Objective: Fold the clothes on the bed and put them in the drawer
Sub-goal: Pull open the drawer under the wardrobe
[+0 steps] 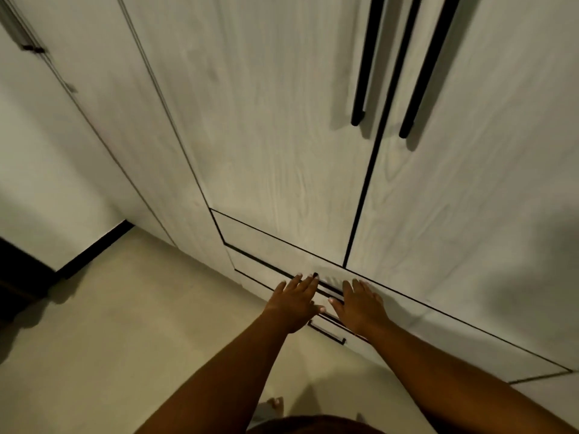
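Observation:
I stand in front of a pale wood-grain wardrobe and look down at its drawers. My left hand (296,300) and my right hand (360,303) lie flat, fingers spread, against the front of the upper drawer (269,245), side by side at its lower edge. Neither hand holds anything. A second drawer (354,343) with a thin black handle (327,333) sits just below my hands. Both drawer fronts look flush with the wardrobe. No clothes and no bed are in view.
Two tall wardrobe doors (282,120) with long black bar handles (365,67) rise above the drawers. Pale floor (125,339) spreads to the left, up to a white wall with a dark skirting (94,245). My toes (277,402) show at the bottom.

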`<action>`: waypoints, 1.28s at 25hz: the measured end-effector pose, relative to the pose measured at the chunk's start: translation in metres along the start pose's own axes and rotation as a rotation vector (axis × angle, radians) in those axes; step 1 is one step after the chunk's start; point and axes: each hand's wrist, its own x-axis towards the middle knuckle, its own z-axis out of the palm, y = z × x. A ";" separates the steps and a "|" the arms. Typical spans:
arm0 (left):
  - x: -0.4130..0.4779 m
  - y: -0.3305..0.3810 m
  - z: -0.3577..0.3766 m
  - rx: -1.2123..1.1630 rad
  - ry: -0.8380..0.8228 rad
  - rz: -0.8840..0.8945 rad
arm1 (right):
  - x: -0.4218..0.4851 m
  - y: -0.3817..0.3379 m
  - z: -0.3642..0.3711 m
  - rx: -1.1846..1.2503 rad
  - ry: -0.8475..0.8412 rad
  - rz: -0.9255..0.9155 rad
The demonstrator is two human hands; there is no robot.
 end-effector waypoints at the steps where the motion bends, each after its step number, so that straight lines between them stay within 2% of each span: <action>1: 0.017 -0.003 0.009 0.011 -0.026 0.040 | 0.008 0.004 0.005 0.018 -0.019 0.030; 6: 0.097 -0.021 0.054 0.092 -0.098 0.193 | 0.051 0.017 0.041 0.062 -0.096 0.081; 10: 0.149 -0.033 0.079 0.070 -0.059 0.263 | 0.084 0.016 0.069 0.061 -0.148 0.120; 15: 0.180 -0.033 0.102 -0.001 0.122 0.362 | 0.101 0.006 0.083 0.035 0.006 0.219; 20: 0.170 -0.030 0.103 -0.009 0.137 0.262 | 0.089 -0.003 0.094 0.032 0.061 0.250; 24: 0.147 -0.033 0.105 -0.022 0.048 0.256 | 0.069 -0.015 0.106 0.094 0.059 0.258; 29: 0.086 -0.052 0.135 -0.170 0.286 0.369 | 0.012 -0.040 0.117 0.156 -0.042 0.227; 30: 0.068 -0.054 0.138 -0.190 0.325 0.400 | -0.006 -0.046 0.118 0.198 -0.009 0.208; 32: 0.027 -0.051 0.135 -0.158 0.422 0.517 | -0.049 -0.054 0.116 0.171 0.196 0.151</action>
